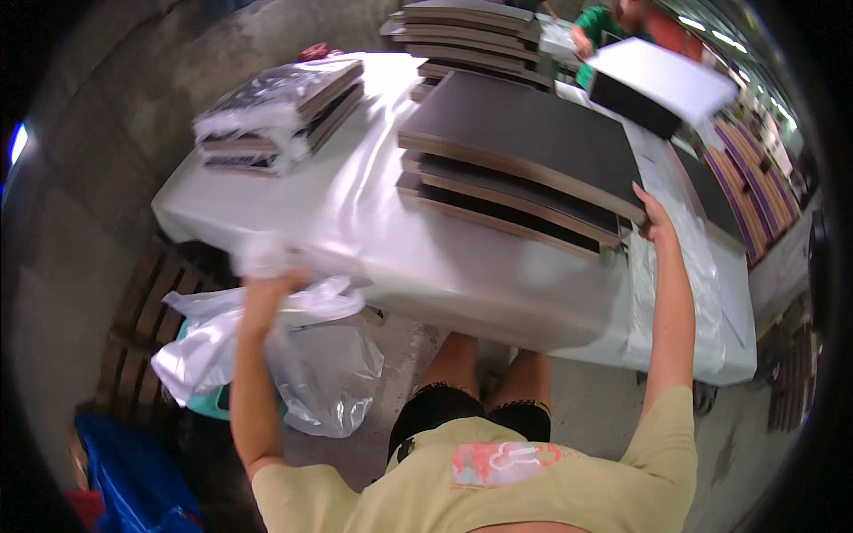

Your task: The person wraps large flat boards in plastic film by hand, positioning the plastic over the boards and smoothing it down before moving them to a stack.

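Note:
A stack of dark-topped panels (524,133) with brown edges lies on the white-covered table (355,209). My right hand (656,216) grips the near right corner of its top panel, thumb over the upper face. On the left, my left hand (283,275) is smeared by motion at the table's front edge, beside a whitish blurred thing (259,253) I cannot make out. Below and around that forearm hangs clear plastic film (329,373). More clear plastic (680,293) lies on the table at the right.
Plastic-wrapped panels (267,120) sit at the far left of the table, and a taller panel stack (466,35) at the back. A person in green (597,27) stands beyond, near a tilted white board (662,75). Wooden pallets (133,329) and a blue bag (133,471) are lower left.

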